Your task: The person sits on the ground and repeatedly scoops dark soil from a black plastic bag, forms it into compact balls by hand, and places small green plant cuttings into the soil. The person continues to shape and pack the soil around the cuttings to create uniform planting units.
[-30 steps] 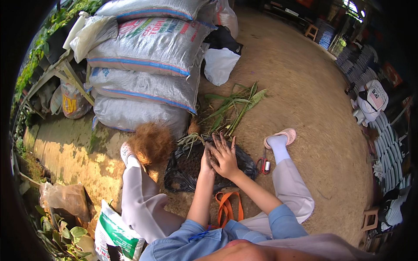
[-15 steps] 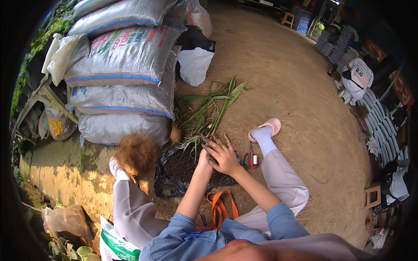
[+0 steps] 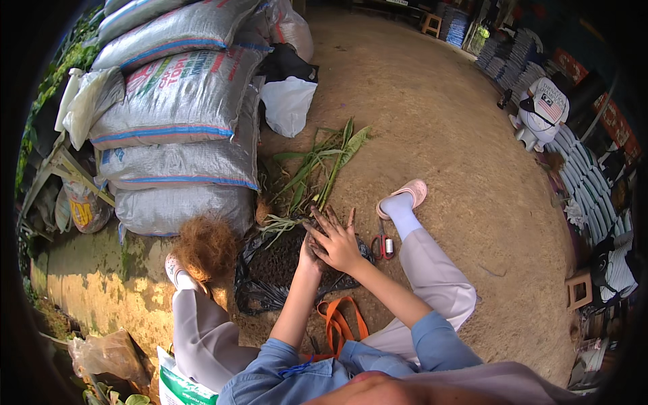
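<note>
My soil-darkened hands meet above a black plastic sheet (image 3: pixel 253 293) spread with dark soil (image 3: pixel 273 266). My right hand (image 3: pixel 332 239) lies across my left hand (image 3: pixel 309 255) with its fingers stretched out and apart; most fingers of my left hand are hidden under it. Long green leaves (image 3: pixel 331 162) and pale leaf blades lie just beyond the soil. A clump of brown fibre (image 3: pixel 206 246) rests by my left foot. Red-handled scissors (image 3: pixel 385 246) are to the right of the sheet, and an orange strap (image 3: pixel 335 324) is between my legs.
Stacked grey sacks (image 3: pixel 172 162) stand at the left, with white (image 3: pixel 287 108) and black bags beside them. At the right are a person in a white shirt (image 3: pixel 543 111), piles of stacked items (image 3: pixel 584 192) and a brown stool (image 3: pixel 579 289). A green-white bag (image 3: pixel 179 381) is at lower left.
The view has swung so the sacks and leaves sit further left in it. My hands stay pressed together, the fingers of the right shifting slightly over the left.
</note>
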Available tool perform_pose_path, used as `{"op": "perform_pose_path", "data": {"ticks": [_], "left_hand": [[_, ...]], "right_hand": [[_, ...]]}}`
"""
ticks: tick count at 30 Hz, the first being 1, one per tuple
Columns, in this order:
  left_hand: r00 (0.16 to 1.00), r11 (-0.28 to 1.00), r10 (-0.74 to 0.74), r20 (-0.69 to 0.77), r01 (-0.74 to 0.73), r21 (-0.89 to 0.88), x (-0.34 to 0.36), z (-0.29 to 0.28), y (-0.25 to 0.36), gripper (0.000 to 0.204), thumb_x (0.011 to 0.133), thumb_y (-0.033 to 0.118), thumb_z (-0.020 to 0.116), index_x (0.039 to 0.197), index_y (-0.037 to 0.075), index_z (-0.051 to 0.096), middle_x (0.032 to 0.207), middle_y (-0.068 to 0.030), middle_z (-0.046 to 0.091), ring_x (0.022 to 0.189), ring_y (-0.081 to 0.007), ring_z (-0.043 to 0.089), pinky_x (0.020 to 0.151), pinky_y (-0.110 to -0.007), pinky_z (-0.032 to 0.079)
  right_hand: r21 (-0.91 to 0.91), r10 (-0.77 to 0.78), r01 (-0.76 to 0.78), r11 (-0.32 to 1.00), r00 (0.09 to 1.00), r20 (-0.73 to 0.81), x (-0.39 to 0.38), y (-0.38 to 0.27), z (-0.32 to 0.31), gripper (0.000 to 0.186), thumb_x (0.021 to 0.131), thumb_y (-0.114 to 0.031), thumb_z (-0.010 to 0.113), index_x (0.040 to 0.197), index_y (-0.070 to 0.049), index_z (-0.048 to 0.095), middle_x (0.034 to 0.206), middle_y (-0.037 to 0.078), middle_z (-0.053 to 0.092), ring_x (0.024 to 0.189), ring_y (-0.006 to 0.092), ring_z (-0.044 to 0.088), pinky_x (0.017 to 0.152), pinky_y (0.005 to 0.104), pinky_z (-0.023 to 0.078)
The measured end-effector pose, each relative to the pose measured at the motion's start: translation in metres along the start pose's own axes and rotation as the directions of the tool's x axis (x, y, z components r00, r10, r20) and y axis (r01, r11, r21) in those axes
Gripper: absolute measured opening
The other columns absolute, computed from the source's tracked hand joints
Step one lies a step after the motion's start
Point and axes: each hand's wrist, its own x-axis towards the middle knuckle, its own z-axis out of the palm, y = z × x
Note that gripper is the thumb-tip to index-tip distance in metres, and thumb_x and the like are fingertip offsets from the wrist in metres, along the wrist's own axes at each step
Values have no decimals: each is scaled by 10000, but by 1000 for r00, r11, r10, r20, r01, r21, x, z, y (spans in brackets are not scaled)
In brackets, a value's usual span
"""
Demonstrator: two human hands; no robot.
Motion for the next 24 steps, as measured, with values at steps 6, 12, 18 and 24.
{"op": "perform_pose_path", "data": {"ticks": [6, 12, 18, 24], "left_hand": [[999, 1000, -23, -25, 23, -9, -9, 4, 4, 441, 990, 318, 311, 1383, 119, 331, 1393, -119, 363, 1221, -284, 432, 976, -400, 418], [993, 979, 84, -82, -67, 192, -2, 7, 2, 435, 989, 264, 341, 1384, 84, 322, 1360, -123, 390, 1209, -249, 442, 976, -360, 424], [994, 997, 75, -75, -74, 18, -19, 18, 14, 332, 983, 234, 369, 1249, 44, 426, 1155, -90, 510, 1055, -202, 524, 884, -324, 471], [996, 995, 65, -56, -68, -69, -17, 16, 20, 285, 981, 229, 379, 1173, 39, 473, 1069, -72, 541, 993, -191, 545, 850, -323, 481]], "right_hand": [[93, -38, 37, 995, 999, 18, -9, 0, 23, 464, 900, -281, 451, 1336, -125, 431, 1471, 53, 271, 1372, 271, 204, 1047, 646, 45], [631, 306, -137, 764, 937, -167, -5, -1, 32, 426, 931, -300, 408, 1329, -159, 458, 1462, 90, 287, 1364, 346, 197, 1078, 583, 37], [68, -150, 151, 986, 988, -19, 12, -4, 13, 451, 887, -291, 474, 1317, -155, 465, 1450, 75, 312, 1351, 306, 248, 1054, 634, 59], [251, -78, 100, 963, 992, -97, 14, -12, 22, 432, 910, -203, 437, 1331, -107, 434, 1429, 68, 345, 1330, 314, 288, 1088, 534, 160]]}}
